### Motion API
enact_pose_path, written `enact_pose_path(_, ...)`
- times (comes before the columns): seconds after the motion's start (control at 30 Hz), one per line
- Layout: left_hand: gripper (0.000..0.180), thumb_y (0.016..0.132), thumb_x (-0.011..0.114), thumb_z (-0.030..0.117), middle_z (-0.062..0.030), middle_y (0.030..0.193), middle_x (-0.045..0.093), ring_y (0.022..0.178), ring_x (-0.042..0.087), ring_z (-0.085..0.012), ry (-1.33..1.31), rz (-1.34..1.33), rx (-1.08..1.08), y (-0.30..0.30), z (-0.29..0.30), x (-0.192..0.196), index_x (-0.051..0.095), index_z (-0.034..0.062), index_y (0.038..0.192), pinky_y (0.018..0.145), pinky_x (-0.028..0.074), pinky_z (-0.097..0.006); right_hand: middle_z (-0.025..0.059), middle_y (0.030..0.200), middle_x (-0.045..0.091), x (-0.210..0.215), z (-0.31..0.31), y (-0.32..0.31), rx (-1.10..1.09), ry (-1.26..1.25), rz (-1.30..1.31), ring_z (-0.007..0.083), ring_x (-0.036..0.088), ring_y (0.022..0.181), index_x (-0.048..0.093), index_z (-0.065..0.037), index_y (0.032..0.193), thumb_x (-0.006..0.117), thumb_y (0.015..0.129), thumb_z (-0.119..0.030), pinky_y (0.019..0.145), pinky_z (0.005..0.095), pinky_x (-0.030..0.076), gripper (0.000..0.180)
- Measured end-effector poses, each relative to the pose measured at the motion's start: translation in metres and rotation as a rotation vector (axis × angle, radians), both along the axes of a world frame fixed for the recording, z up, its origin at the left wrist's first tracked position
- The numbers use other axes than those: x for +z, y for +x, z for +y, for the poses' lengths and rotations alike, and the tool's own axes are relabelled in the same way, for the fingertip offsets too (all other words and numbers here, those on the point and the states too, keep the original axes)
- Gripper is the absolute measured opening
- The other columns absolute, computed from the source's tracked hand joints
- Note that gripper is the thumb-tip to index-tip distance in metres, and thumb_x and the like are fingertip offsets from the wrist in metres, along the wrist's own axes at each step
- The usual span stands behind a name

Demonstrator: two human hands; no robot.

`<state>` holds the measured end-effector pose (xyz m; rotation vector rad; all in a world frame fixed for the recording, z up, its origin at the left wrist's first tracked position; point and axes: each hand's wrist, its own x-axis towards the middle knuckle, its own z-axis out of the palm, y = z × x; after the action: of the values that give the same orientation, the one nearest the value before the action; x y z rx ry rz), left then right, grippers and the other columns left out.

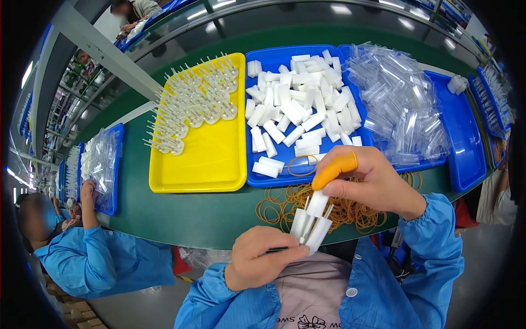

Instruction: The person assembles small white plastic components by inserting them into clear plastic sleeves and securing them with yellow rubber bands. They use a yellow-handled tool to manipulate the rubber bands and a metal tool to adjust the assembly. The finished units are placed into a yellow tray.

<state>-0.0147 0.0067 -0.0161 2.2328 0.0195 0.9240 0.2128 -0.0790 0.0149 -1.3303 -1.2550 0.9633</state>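
My left hand (258,255) is closed on a white pronged part, gripping its lower end. White rectangular sleeves (316,233) sit side by side on it, and thin prong tips stick out past them. My right hand (367,178), with an orange finger cot (335,168) on one finger, pinches another white sleeve (316,203) at the top of the group. That sleeve's lower end meets the group between the prongs; how far it is on I cannot tell. Beyond my fingers a blue tray (251,174) holds many loose white sleeves (293,109).
A yellow tray (211,159) holds rows of pronged white parts (192,98). Clear plastic pieces (402,104) fill a blue tray at right, beside another blue tray (460,131). Tan rubber bands (350,214) are heaped by the table's near edge. A co-worker in blue (104,257) works at left.
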Motion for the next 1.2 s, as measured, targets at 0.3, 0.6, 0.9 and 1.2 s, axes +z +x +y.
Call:
enact_pose_path(0.3, 0.033, 0.055, 0.069, 0.004, -0.0038, 0.085, 0.062, 0.070, 0.059, -0.0168, 0.023, 0.013, -0.100, -0.003, -0.004, 0.009, 0.073, 0.0066, 0.088, 0.056, 0.048, -0.025, 0.0067, 0.088, 0.065, 0.023, -0.010, 0.000, 0.114, -0.382, 0.365, 0.0084, 0.061, 0.079, 0.062, 0.004, 0.095, 0.067, 0.082, -0.008, 0.070, 0.0212, 0.050, 0.018)
enact_pose_path(0.6, 0.031, 0.058, 0.073, 0.004, -0.0052, 0.085, 0.061, 0.069, 0.059, -0.0170, 0.086, 0.034, -0.064, 0.001, -0.010, 0.014, 0.072, 0.0049, 0.089, 0.056, 0.048, -0.024, 0.0083, 0.080, 0.060, 0.045, -0.017, -0.009, 0.066, -0.011, -0.231, 0.0209, 0.059, 0.065, 0.066, -0.002, 0.088, 0.066, 0.076, -0.008, 0.057, 0.0282, 0.045, 0.014)
enact_pose_path(0.9, 0.034, 0.062, 0.072, 0.005, -0.0104, 0.087, 0.058, 0.071, 0.060, -0.0232, 0.231, -0.051, -0.231, 0.000, -0.006, 0.016, 0.069, 0.0019, 0.096, 0.056, 0.049, -0.028, 0.0097, 0.073, 0.055, 0.037, -0.023, -0.026, 0.095, -0.053, -0.204, 0.0269, 0.056, 0.065, 0.065, -0.003, 0.084, 0.063, 0.077, -0.009, 0.057, 0.0349, 0.043, 0.010)
enact_pose_path(1.2, 0.082, 0.057, 0.088, 0.016, -0.0130, 0.119, 0.037, 0.098, 0.056, -0.0234, -0.725, 0.103, -0.156, 0.015, -0.013, -0.003, 0.039, 0.0011, 0.121, 0.083, 0.048, -0.033, 0.0076, 0.081, 0.057, 0.025, -0.027, -0.028, 0.058, 0.003, -0.238, 0.0249, 0.058, 0.069, 0.065, -0.006, 0.089, 0.066, 0.078, -0.011, 0.058, 0.0306, 0.045, 0.011)
